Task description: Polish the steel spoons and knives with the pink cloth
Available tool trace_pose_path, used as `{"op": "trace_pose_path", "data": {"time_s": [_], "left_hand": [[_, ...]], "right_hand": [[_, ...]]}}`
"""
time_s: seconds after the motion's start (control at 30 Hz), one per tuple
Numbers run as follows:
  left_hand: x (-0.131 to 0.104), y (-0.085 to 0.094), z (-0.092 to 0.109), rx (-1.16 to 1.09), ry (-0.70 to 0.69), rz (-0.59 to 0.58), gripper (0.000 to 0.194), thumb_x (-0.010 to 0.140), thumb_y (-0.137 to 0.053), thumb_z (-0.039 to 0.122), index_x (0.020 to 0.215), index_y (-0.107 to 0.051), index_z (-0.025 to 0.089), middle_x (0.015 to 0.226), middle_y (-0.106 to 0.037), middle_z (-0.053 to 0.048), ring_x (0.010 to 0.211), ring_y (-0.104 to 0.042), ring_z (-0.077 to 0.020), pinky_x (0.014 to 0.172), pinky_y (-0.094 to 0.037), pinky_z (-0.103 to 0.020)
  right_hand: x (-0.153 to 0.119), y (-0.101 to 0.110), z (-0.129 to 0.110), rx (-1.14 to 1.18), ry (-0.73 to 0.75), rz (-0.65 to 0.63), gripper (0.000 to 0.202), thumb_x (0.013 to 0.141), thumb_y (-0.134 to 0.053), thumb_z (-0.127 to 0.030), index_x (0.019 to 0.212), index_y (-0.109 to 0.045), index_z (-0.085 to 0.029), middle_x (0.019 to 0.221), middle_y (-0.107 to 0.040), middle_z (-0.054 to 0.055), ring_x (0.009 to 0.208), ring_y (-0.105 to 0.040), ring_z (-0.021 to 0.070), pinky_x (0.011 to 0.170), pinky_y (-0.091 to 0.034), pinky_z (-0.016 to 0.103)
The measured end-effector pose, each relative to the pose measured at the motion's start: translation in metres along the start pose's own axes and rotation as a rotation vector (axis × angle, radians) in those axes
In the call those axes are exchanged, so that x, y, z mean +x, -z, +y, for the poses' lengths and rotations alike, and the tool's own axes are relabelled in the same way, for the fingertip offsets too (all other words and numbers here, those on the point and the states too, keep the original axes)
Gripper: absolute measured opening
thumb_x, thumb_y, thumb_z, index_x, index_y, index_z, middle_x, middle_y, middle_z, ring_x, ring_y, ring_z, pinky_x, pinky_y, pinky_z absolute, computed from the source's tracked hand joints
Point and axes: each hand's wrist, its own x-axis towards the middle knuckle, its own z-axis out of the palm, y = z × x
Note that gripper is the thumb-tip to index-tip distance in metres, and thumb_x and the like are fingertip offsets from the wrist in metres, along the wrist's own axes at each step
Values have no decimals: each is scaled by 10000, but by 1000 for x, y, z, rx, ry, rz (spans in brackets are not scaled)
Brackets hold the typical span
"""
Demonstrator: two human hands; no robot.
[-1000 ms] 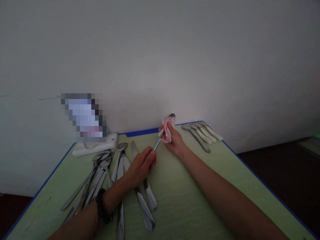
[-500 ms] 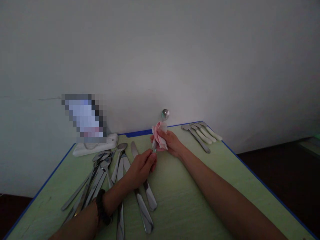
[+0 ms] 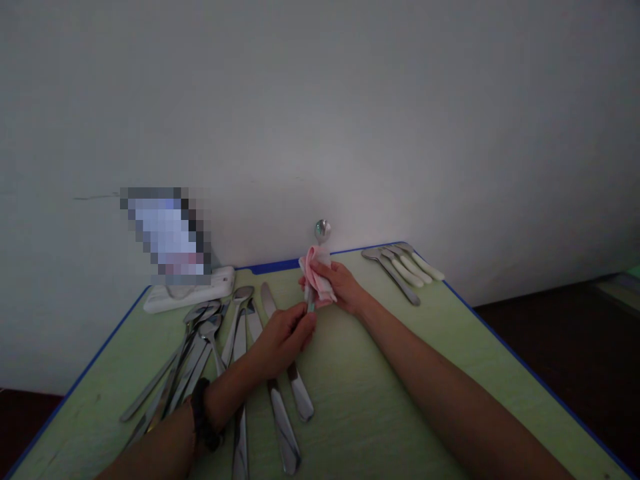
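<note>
A metal spoon (image 3: 323,231) is held up above the table, its bowl at the top. My left hand (image 3: 287,337), with a dark band at the wrist, grips the lower end of its handle. Wrapped around the handle's upper part is a pink and white cloth (image 3: 320,277), pinched in my right hand (image 3: 341,283). Beneath and beside my left arm lie several knives (image 3: 284,427) and several spoons (image 3: 210,325). Over to the right, a dark-handled spoon (image 3: 393,277) rests beside several pieces with cream handles (image 3: 407,272).
The green table (image 3: 360,413) has a blue edge and stands against a grey wall (image 3: 320,120). At its back left a blurred screen (image 3: 167,233) leans above a white base (image 3: 190,293).
The spoon bowl and the cloth have shifted slightly left. My left hand has moved slightly down the handle, and more of the handle shows below the cloth.
</note>
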Motion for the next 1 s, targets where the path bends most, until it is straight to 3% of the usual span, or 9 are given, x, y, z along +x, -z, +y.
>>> {"op": "trace_pose_path", "data": {"time_s": [0.47, 0.8, 1.0], "left_hand": [[0, -1, -7, -47, 4, 0, 404, 924, -340, 383, 585, -437, 184, 504, -441, 48, 488, -413, -101, 506, -314, -221], [1, -1, -3, -51, 32, 21, 374, 899, -375, 382, 585, -427, 186, 488, -435, 54, 464, -401, -93, 485, -311, -213], [3, -1, -4, -297, 106, -16, 372, 887, -343, 454, 799, -550, 157, 482, -454, 58, 447, -405, -101, 465, -308, -215]], "right_hand": [[-1, -2, -2, -7, -32, 4, 282, 804, -595, -358, 658, -603, -116, 581, -664, 52, 438, -562, 113, 440, -479, 218], [0, -4, -2, 4, -19, 27, 282, 802, -589, -348, 648, -607, -113, 580, -661, 52, 419, -544, 107, 393, -454, 207], [-2, -2, -4, 11, -5, -17, 314, 769, -621, -423, 671, -610, -124, 563, -646, 33, 407, -527, 107, 389, -453, 215]]}}
